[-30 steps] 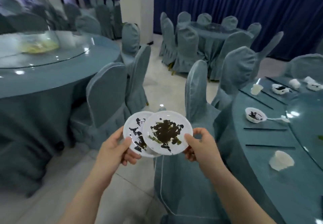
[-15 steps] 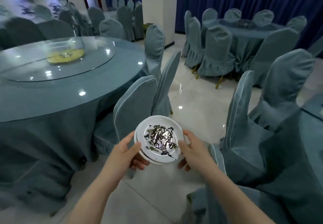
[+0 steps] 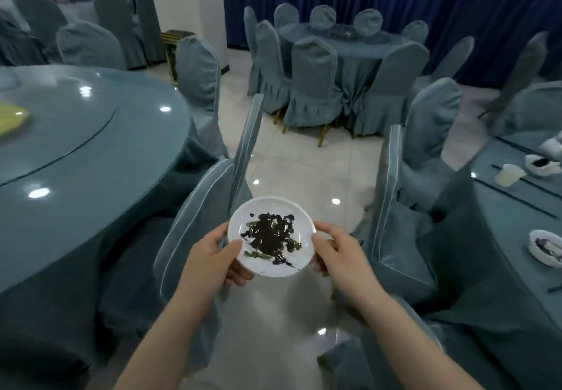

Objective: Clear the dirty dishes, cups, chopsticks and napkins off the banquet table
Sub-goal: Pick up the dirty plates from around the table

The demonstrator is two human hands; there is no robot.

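Between left hand (image 3: 213,255) and right hand (image 3: 340,252), dirty plate (image 3: 270,236), rim gripped

We stand in an aisle of bare tiled floor (image 3: 304,158) running ahead between covered chairs. A chair back (image 3: 194,231) crowds the left side, another chair (image 3: 392,207) the right. Beyond them sit a round table (image 3: 76,146) at left and a table edge (image 3: 517,237) at right. Farther ahead, a ring of chairs (image 3: 313,85) closes the aisle.
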